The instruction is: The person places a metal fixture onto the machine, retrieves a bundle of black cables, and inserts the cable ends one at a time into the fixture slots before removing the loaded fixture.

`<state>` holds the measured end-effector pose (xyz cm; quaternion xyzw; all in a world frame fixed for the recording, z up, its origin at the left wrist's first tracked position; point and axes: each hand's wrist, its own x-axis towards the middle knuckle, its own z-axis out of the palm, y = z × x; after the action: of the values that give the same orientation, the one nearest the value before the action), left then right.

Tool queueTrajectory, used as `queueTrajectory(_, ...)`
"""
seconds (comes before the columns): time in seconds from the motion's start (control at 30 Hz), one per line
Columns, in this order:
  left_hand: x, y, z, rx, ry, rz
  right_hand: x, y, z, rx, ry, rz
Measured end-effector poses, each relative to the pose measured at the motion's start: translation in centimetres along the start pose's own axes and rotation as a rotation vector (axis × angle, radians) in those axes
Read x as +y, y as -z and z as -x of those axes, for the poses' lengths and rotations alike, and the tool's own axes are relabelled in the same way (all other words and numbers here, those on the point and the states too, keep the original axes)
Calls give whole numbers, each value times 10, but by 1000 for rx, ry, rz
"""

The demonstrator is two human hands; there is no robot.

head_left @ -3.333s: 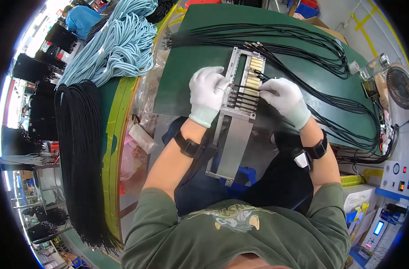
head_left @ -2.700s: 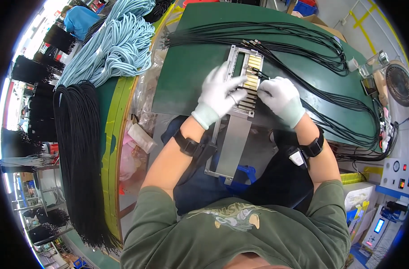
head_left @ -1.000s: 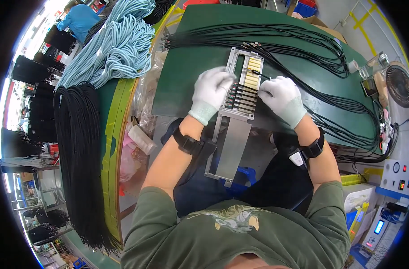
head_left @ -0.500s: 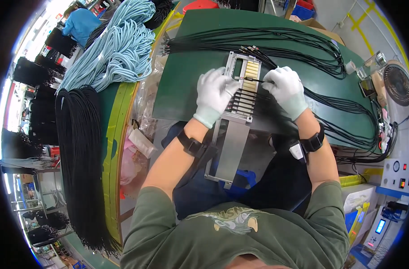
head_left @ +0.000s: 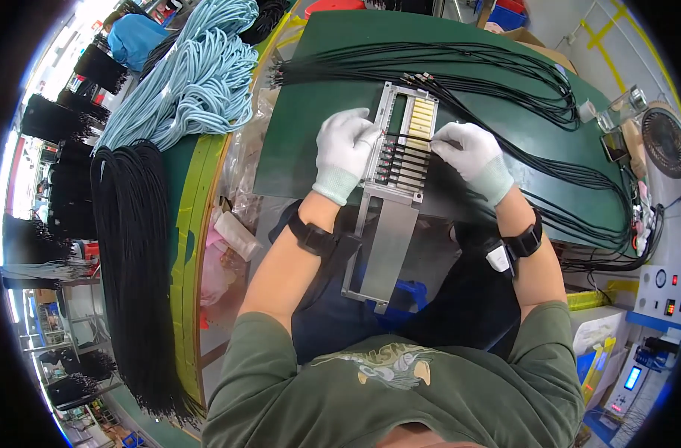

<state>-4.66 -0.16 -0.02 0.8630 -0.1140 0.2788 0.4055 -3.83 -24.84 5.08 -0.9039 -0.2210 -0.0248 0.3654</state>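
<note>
Fingers of the left hand [head_left: 346, 151] and right hand [head_left: 471, 153] pinch a black cable [head_left: 407, 137], now drawn across the metal fixture [head_left: 392, 190] beside its cable row [head_left: 407, 169], so another slot seems nearly filled

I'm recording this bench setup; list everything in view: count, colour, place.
Slotted rectangular metal fixture: one, silver, centre
Flat strips: several, cream, fixture's upper right
Thin straight cable: one, black, between hands
Cable ends: several, black, fixture's lower part
Flat tabletop: one, green, upper centre
Long thin cables: many, black, along tabletop
Coiled cables: many, light blue, upper left
Long cable bundle: one, black, left
Round fan: one, dark, right
Cylindrical jar: one, clear, right
Instruments with lit displays: two, pale, lower right
Co-worker: one, blue top, upper left
Small clutter: uncounted, mixed, edges
Wristbands: two, black, wrists
Left hand: one, white-gloved, fixture's left
Right hand: one, white-gloved, fixture's right
</note>
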Motion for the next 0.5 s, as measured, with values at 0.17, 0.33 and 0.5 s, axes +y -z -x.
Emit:
queueTrajectory(0.17,-3,-4,3,-42,71,12,7,1,0,-3,84,306)
queueTrajectory(0.33,0,-1,2,-148,117,-84,12,0,1,4,99,374)
queueTrajectory(0.5,-2,-1,3,-186,152,-32,12,-2,1,9,121,369)
